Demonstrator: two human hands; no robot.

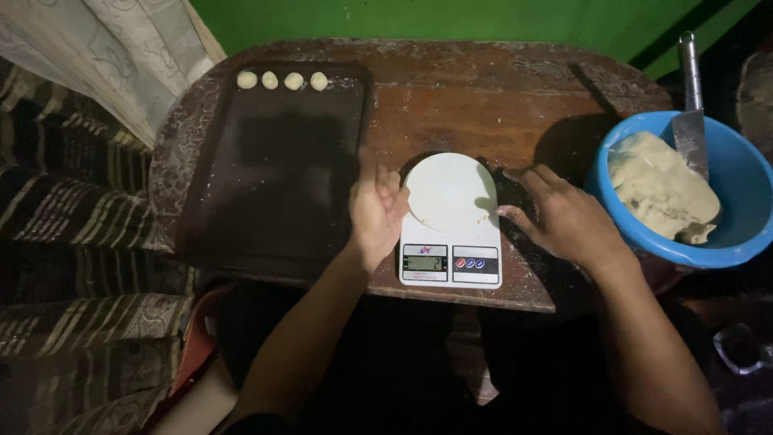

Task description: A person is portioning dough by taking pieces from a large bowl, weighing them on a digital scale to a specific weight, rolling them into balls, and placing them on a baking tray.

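My left hand stands on its edge against the left side of a white kitchen scale, fingers slightly curled; I cannot tell whether anything is in the palm. The scale's round white plate is bare, and its small display is lit. To the right of the scale, my right hand lies palm down on the wooden table with fingers spread and nothing in it. It is close to a blue bowl.
The blue bowl holds a big lump of pale dough and a metal knife leaning against its rim. A dark baking tray fills the table's left side, with several small dough balls in a row along its far edge. A striped cloth lies at the left.
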